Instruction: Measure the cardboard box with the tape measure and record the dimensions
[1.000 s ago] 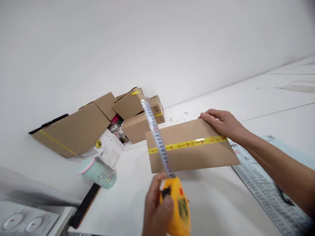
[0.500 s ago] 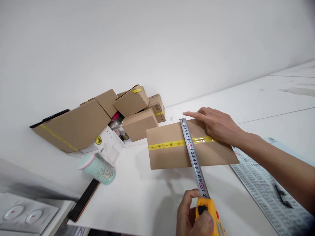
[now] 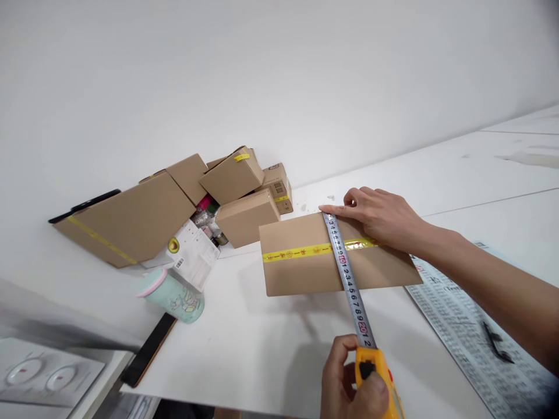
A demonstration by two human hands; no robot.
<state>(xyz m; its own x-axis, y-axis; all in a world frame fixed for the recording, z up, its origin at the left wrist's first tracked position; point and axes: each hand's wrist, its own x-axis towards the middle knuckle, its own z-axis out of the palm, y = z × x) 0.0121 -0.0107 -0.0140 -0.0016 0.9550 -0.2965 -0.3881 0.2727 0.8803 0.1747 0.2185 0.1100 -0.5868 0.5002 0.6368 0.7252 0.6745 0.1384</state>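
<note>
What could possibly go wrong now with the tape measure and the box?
The right hand seems to pin the blade with one finger at the cardboard box's far edge; it might slip off and the blade might spring back. The left hand holds the tape measure beyond the near edge, so a small turn could skew the blade.

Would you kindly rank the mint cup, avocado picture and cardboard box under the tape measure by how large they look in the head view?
1. Cardboard box
2. Mint cup
3. Avocado picture
</note>
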